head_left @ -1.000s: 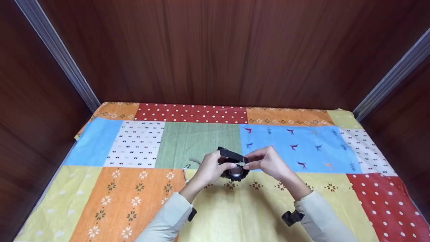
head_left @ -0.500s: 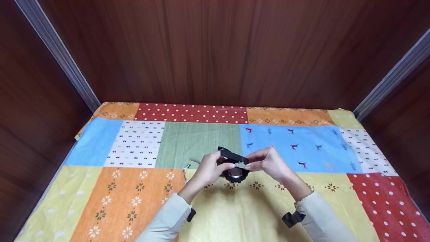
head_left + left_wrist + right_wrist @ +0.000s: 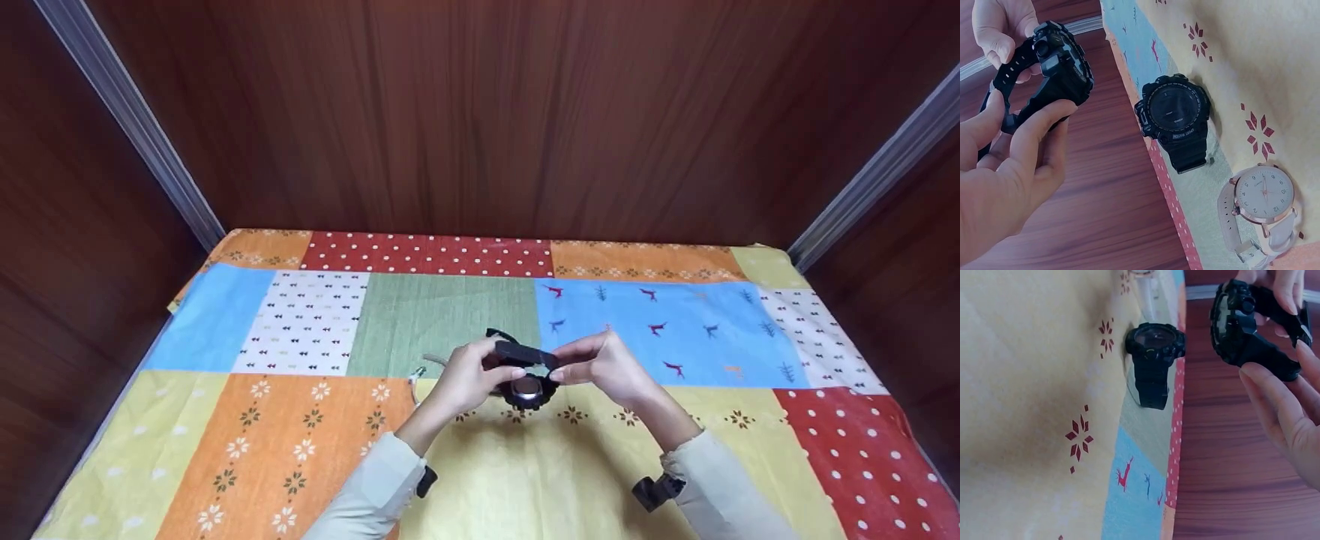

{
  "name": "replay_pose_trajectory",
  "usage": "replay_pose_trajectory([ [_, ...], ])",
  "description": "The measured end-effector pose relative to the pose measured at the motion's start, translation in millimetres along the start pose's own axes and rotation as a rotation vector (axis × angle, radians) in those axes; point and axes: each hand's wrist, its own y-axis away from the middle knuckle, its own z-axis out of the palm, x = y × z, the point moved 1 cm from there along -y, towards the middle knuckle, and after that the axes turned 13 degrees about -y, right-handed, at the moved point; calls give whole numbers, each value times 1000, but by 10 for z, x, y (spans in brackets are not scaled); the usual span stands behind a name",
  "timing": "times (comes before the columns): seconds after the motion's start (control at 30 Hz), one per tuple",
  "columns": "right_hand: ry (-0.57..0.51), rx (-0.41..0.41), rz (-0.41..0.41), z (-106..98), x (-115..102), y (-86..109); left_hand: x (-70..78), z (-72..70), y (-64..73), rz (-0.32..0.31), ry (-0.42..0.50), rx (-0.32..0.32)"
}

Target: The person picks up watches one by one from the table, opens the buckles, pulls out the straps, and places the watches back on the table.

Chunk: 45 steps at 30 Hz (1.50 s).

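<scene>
A black digital wristwatch (image 3: 527,354) is held above the cloth between both hands, its strap bent into a loop. My left hand (image 3: 471,375) grips the strap beside the case, thumb on one side and fingers on the other in the left wrist view. From the other side my right hand (image 3: 606,367) pinches the strap. In the right wrist view the held watch (image 3: 1235,320) shows its side buttons, and something pale and shiny, perhaps the buckle, sits near the fingers. Fingers partly cover the strap ends, so I cannot tell whether they are fastened.
A second black sport watch (image 3: 1176,112) lies face up on the patchwork cloth (image 3: 300,450). Beside it rests a rose-gold watch (image 3: 1265,194) with a pale strap. Dark wood-grain panels (image 3: 480,112) enclose the table at the back and sides.
Both hands and the held watch have shifted slightly to the right and nearer. The strap's upper part tilts a little differently, and the grips look the same.
</scene>
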Motion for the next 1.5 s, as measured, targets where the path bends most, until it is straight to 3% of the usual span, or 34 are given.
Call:
replay_pose_trajectory([
  [0.33,241,-35,-51,15,-65,5,3,20,-25,-12,-30,11],
  [0.77,287,-56,-124,71,-95,-15,13,26,-17,7,-81,-4],
  [1.13,327,-3,-100,91,-97,-31,20,49,-32,-3,-77,-15],
  [1.5,293,10,-90,77,-93,-32,34,59,-38,2,-83,-8],
])
